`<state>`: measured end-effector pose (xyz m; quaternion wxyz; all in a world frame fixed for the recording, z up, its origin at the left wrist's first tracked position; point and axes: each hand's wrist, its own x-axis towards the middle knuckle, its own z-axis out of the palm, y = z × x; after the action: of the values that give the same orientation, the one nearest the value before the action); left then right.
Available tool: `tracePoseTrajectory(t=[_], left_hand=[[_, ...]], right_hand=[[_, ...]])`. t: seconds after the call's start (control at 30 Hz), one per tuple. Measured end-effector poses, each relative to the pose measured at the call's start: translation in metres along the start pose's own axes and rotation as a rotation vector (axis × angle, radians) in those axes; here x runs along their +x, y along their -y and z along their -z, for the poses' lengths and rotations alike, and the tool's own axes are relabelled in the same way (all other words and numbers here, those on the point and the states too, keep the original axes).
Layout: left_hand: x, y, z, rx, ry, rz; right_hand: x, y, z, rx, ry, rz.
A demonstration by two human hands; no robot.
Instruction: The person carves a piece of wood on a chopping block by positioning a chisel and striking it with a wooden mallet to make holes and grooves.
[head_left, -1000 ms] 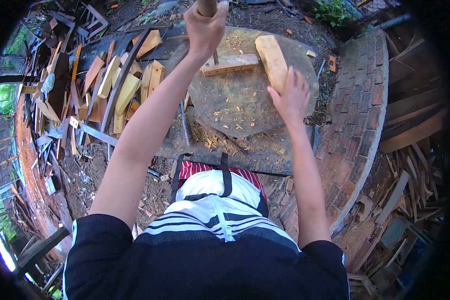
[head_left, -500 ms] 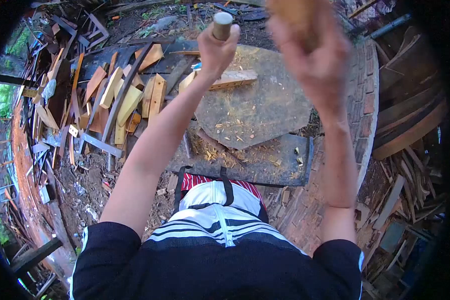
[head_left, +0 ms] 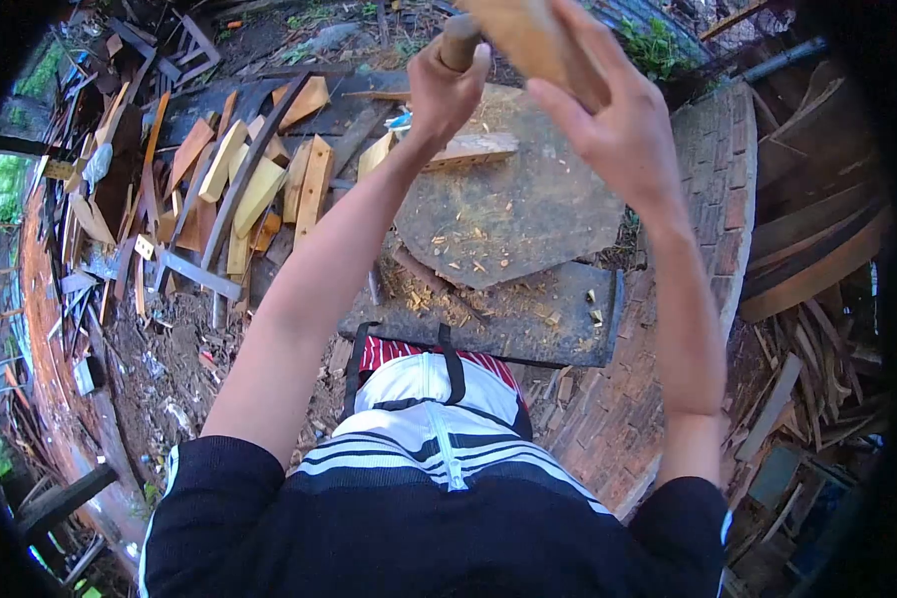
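My left hand (head_left: 443, 98) is wrapped around a round wooden handle (head_left: 458, 42), its end sticking up past my thumb. What lies below the grip is hidden by the hand. My right hand (head_left: 613, 125) grips a light-brown wooden block (head_left: 543, 45) between thumb and fingers, at the top of the view. One end of the block is beside or over the handle's top; I cannot tell if they touch. Below my left hand, a piece of timber with holes in its side (head_left: 473, 149) lies on a worn board (head_left: 508, 219) strewn with chips.
Several cut wood pieces (head_left: 259, 189) are heaped at the left of the bench. Wood chips and a stick (head_left: 434, 279) lie on the lower dark plank (head_left: 518, 334). A brick edging (head_left: 718, 189) runs along the right, with scrap planks (head_left: 817, 259) beyond it.
The wooden block in my right hand has swung left toward the handle, and its motion blur has lessened. My left hand has shifted slightly right, the handle still in it.
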<state>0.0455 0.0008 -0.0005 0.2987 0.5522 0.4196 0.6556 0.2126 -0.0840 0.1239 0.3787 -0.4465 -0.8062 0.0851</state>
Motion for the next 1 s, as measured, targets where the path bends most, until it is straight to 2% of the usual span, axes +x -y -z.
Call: tracePoseTrajectory(t=[0.03, 0.1, 0.17, 0.23, 0.27, 0.33, 0.4, 0.47, 0.53, 0.63, 0.8, 0.87, 0.9, 1.0], left_hand=[[0.001, 0.005, 0.004, 0.075, 0.028, -0.1], [0.002, 0.008, 0.003, 0.035, 0.023, -0.115], [0.004, 0.009, 0.003, 0.037, 0.042, -0.131], [0.006, 0.01, 0.003, 0.038, 0.043, -0.166], [0.005, 0.012, 0.005, 0.047, 0.051, -0.202], [0.007, 0.022, 0.005, 0.03, 0.058, -0.175], [0.008, 0.025, 0.002, 0.007, 0.07, -0.153], [0.008, 0.016, -0.001, 0.025, 0.025, -0.045], [0.009, 0.013, -0.001, 0.069, 0.056, -0.028], [0.013, 0.013, 0.0, 0.076, 0.032, -0.003], [0.042, 0.033, -0.007, 0.15, 0.077, -0.039], [0.053, 0.032, -0.019, 0.175, 0.094, 0.156], [0.059, 0.037, -0.021, 0.041, 0.151, 0.233], [0.07, 0.054, -0.034, -0.007, 0.202, 0.328]], right_hand=[[-0.011, -0.014, -0.008, 0.005, 0.008, 0.002], [-0.047, -0.052, -0.03, -0.16, -0.127, -0.252], [-0.092, -0.092, -0.053, -0.285, -0.014, -0.464], [-0.124, -0.102, -0.061, -0.401, 0.228, -0.708], [-0.143, -0.117, -0.071, -0.396, 0.237, -0.713], [-0.162, -0.123, -0.086, -0.675, 0.189, -0.417], [-0.16, -0.12, -0.101, -0.732, 0.108, -0.376], [-0.133, -0.111, -0.123, -0.462, 0.026, -0.243], [-0.108, -0.097, -0.149, -0.346, 0.106, -0.169], [-0.098, -0.093, -0.195, -0.386, 0.234, -0.197], [-0.1, -0.103, -0.209, -0.31, 0.186, -0.208], [-0.1, -0.104, -0.208, -0.313, 0.185, -0.209], [-0.101, -0.104, -0.209, -0.329, 0.17, -0.2], [-0.103, -0.105, -0.212, -0.306, 0.128, -0.186]])
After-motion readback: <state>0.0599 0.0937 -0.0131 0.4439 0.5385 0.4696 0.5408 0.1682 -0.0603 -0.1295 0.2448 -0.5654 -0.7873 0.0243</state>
